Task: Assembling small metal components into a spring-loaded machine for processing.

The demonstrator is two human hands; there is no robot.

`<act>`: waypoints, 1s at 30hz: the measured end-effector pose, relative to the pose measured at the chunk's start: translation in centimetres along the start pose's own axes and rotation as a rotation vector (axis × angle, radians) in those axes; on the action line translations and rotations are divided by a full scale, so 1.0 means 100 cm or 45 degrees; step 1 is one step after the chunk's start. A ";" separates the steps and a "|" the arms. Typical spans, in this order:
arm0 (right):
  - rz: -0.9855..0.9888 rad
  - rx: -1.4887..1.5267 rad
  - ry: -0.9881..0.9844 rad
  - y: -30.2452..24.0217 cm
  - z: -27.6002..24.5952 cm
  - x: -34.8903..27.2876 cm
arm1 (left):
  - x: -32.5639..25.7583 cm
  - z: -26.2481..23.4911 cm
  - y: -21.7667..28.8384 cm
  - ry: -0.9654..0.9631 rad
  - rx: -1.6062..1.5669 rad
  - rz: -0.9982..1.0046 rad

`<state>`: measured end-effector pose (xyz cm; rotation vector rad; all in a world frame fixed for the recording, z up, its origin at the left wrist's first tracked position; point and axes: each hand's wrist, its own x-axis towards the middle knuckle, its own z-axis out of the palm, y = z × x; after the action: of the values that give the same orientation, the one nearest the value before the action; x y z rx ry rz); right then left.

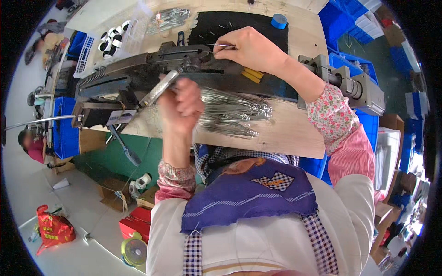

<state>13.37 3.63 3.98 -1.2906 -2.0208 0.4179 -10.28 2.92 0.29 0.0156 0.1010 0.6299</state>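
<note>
My right hand (251, 49) pinches a thin metal wire (224, 45) between thumb and fingertips, beside the end of a dark metal bench machine (184, 57). Blurred by motion, my left hand (183, 103) is curled at the machine's silvery lever (161, 87), which seems to pass between thumb and fingers. On the wooden table (290, 133) just right of that hand lies a large bundle of shiny thin wires (235, 112). A few short wires are scattered over a black mat (239, 23) past my right hand.
A yellow block (252, 75) lies below my right wrist, and a blue round roll (279, 21) sits on the mat's far corner. White-and-black rolls (113, 39) fill a clear basket at far left. Metal cylinders (352, 85) flank my right forearm. Blue bins (340, 23) stand beyond the table.
</note>
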 end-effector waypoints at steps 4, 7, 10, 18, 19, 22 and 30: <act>0.048 -0.032 -0.042 0.006 0.005 0.001 | 0.009 0.056 -0.008 -0.178 -0.163 -0.107; 0.033 -0.023 -0.017 0.004 0.008 0.003 | 0.009 0.041 -0.024 0.116 0.647 0.026; 0.005 -0.056 -0.046 -0.006 0.004 0.009 | 0.015 -0.029 -0.041 0.511 2.225 0.752; -0.047 -0.395 0.119 -0.040 0.021 -0.070 | -0.057 -0.064 0.040 0.979 1.455 0.641; 0.001 -0.497 0.140 -0.037 0.033 -0.081 | -0.068 -0.070 0.061 1.135 1.305 0.784; 0.485 -0.765 0.069 0.018 0.050 -0.079 | -0.078 -0.064 0.084 1.223 1.154 0.897; 0.393 -0.397 -0.051 0.019 0.023 -0.102 | -0.068 -0.080 0.081 0.836 0.927 1.067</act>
<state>15.74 -4.35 -2.66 -1.8108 -1.9783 0.2751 -21.29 5.28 -6.73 0.5818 0.9938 1.3884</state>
